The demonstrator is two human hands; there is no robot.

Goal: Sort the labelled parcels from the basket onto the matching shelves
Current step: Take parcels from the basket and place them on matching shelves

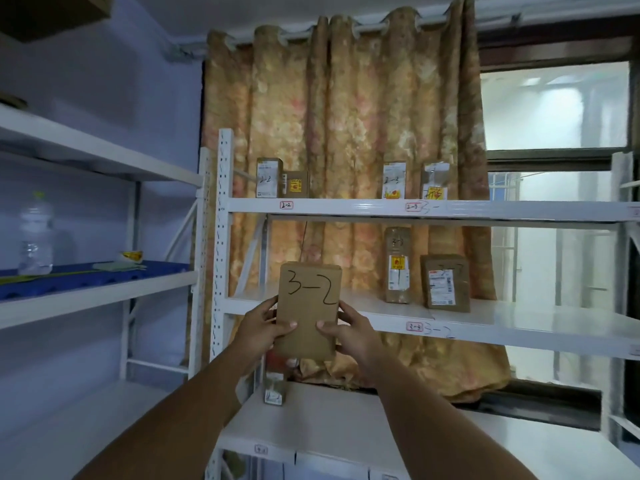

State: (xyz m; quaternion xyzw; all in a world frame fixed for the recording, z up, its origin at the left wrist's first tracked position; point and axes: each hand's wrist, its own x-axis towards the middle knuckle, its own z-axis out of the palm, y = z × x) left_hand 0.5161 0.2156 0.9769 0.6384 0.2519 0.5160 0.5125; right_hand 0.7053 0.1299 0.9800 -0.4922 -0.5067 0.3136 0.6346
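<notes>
A brown cardboard parcel [308, 303] marked "3-2" in black stands upright in front of me. My left hand [258, 329] grips its left edge and my right hand [349, 332] grips its right edge. It is held in front of the left part of the middle white shelf [519, 327], whose edge carries a small red tag [414, 326] and a handwritten "3-2". Two parcels [398, 265] [446, 283] marked "3-3" stand on that shelf to the right. The basket is out of view.
The upper shelf [346, 205] carries tags "2-2" and "2-3" and several upright parcels [266, 177]. A small parcel [275, 389] stands on the lower shelf. A second rack on the left holds a plastic bottle [36, 237]. A flowered curtain [346, 116] hangs behind the shelves.
</notes>
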